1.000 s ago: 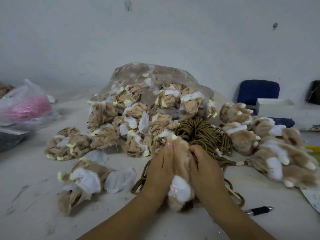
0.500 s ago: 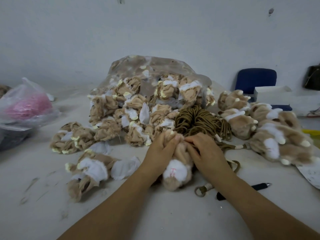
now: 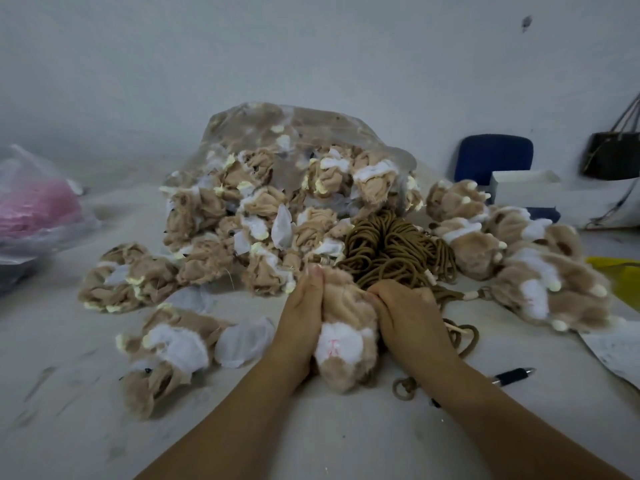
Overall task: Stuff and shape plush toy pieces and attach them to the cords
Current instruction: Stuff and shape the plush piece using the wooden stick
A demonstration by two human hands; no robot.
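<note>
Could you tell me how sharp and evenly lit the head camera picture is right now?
Head view: dim, flat light with faint shadows and no glare; the plush piece between the left hand and right hand is fairly sharp; the finished plush toys at right are smeared; wide-angle bending shows at the edges.

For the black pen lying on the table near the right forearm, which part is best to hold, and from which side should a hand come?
Take the black pen at the middle of its barrel, coming from above. It lies flat on the table, nearly crosswise, with its silver tip pointing right. The left end sits close to the right forearm, so the free right half is likely easier to pinch across.
</note>
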